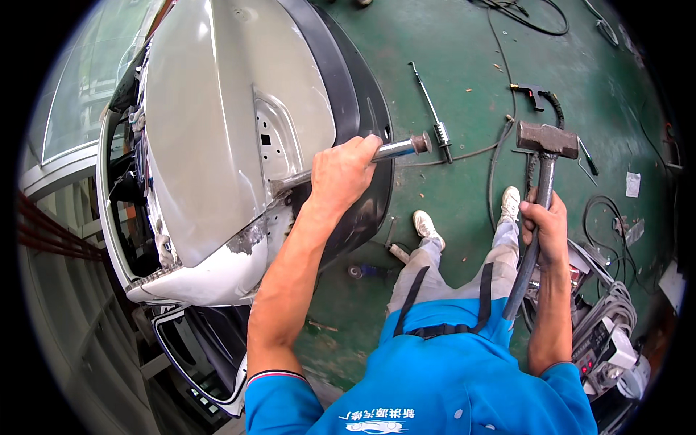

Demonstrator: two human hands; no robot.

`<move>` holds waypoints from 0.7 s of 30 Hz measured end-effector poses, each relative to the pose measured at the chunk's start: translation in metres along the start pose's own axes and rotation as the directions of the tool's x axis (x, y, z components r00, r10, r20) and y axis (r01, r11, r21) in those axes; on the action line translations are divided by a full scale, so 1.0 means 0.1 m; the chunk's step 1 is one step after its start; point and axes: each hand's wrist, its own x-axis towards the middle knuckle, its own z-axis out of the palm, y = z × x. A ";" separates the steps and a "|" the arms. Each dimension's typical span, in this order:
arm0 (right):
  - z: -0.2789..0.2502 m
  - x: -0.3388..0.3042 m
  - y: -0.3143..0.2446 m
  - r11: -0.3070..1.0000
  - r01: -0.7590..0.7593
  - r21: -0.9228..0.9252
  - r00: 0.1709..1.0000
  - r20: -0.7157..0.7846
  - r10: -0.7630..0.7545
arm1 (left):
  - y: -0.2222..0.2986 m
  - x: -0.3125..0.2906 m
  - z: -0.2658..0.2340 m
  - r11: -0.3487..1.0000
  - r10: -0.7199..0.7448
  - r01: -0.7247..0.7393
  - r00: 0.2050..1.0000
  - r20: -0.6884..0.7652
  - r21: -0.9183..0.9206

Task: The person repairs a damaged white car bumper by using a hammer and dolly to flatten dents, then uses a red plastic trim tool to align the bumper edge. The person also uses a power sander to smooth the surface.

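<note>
My left hand (342, 175) is closed around a thick steel bar punch (397, 150) with a flared, flat striking end pointing right. Its other end meets the car body (217, 130) at the lower edge of a recessed pocket (279, 141) with holes in it; the exact contact is hard to make out. In my right hand (548, 226), fingers wrapped round the handle, is a sledgehammer (549, 141). The heavy brown-grey head is up, to the right of the punch and apart from it. The handle slants down toward my waist.
On the green floor (464, 138) lie a slide hammer (439, 130), a black gun-shaped tool (535, 96), and several cables. A machine with a red display (602, 348) stands at lower right. A dark bumper (370, 109) edges the car. A blue tool (370, 271) lies beneath it.
</note>
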 end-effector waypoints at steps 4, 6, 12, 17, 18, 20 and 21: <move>0.08 -0.01 0.04 1.000 -0.029 0.004 0.999 0.039 0.029 | -0.02 0.01 -0.05 1.000 -0.017 0.017 1.000 -0.011 -0.007; 0.11 -0.01 0.05 1.000 -0.029 0.000 0.998 0.058 0.029 | -0.02 0.02 -0.07 1.000 -0.016 0.016 1.000 -0.001 0.007; 0.10 -0.03 -0.09 1.000 0.015 -0.024 0.998 0.058 -0.014 | -0.05 0.00 -0.08 1.000 -0.010 0.010 1.000 -0.005 0.016; -0.05 -0.07 -0.45 0.974 0.226 -0.011 0.972 -0.065 -0.226 | -0.02 -0.02 -0.08 1.000 -0.006 0.006 1.000 -0.016 0.014; -0.10 -0.06 -0.51 0.961 0.277 0.017 0.958 -0.077 -0.275 | -0.01 -0.03 -0.07 1.000 -0.004 0.004 1.000 -0.022 0.005; -0.20 -0.08 -0.67 0.930 0.361 0.061 0.930 -0.102 -0.354 | -0.02 -0.02 -0.09 1.000 0.001 -0.001 1.000 -0.026 -0.004; -0.24 -0.12 -0.75 0.913 0.399 0.081 0.914 -0.109 -0.390 | -0.03 -0.01 -0.10 1.000 0.005 -0.005 1.000 -0.024 -0.003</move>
